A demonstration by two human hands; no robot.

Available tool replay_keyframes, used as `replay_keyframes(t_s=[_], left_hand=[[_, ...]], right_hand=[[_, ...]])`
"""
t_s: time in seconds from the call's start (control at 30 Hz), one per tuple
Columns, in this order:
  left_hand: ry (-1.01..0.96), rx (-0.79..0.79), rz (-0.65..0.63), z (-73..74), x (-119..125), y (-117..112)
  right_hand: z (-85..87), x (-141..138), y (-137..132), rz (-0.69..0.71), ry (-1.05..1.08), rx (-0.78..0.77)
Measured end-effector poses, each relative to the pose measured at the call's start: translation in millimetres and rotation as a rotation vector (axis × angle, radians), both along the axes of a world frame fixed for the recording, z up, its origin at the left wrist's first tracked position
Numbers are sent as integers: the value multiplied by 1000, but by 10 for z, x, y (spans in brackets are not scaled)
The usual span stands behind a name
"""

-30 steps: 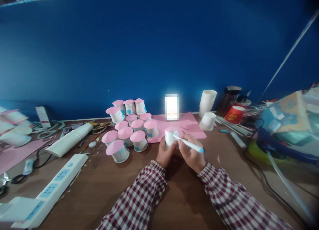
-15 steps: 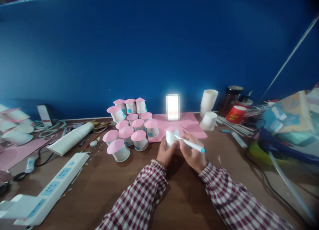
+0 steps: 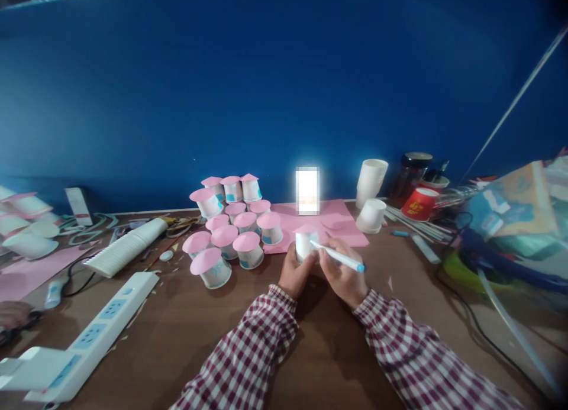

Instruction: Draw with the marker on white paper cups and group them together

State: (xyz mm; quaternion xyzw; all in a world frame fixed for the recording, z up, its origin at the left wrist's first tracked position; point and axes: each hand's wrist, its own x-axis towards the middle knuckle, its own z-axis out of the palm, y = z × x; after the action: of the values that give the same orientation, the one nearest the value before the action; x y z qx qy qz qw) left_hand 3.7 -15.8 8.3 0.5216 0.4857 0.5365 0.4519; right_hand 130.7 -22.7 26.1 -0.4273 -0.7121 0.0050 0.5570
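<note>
Between my hands stands a white paper cup (image 3: 304,246) with a pink paper cone on top. My left hand (image 3: 296,273) is closed around its left and lower side. In my right hand (image 3: 344,274) is a white marker pen (image 3: 341,258) with a light-blue end; its tip meets or nearly meets the cup's wall. To the left, several finished-looking cups with pink cone tops (image 3: 247,242) stand in a cluster, some with blue drawing on their sides. Behind the held cup lies a sheet of pink paper (image 3: 339,218).
At the left lie a power strip (image 3: 100,333), a white ribbed object (image 3: 128,246) and another person's hand (image 3: 15,315). Stacked white cups (image 3: 371,182), an upturned white cup (image 3: 371,215) and a red cup (image 3: 419,204) stand right. A marker cap (image 3: 400,233) lies near a white tube (image 3: 426,249).
The other person's hand at the far left has come further into view, with a dark object by it. My hands, the cup and the marker pen stay almost still.
</note>
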Motion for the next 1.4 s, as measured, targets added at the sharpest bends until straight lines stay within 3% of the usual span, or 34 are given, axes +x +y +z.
replay_keyframes(t_s=[0.47, 0.67, 1.4], left_hand=[[-36, 21, 1, 5, 6, -8], [-65, -7, 4, -11, 5, 3], [-17, 10, 9, -39, 10, 13]], right_hand=[[1, -5, -7, 66, 8, -28], [9, 15, -8, -8, 65, -29], [6, 6, 1, -17, 26, -54]])
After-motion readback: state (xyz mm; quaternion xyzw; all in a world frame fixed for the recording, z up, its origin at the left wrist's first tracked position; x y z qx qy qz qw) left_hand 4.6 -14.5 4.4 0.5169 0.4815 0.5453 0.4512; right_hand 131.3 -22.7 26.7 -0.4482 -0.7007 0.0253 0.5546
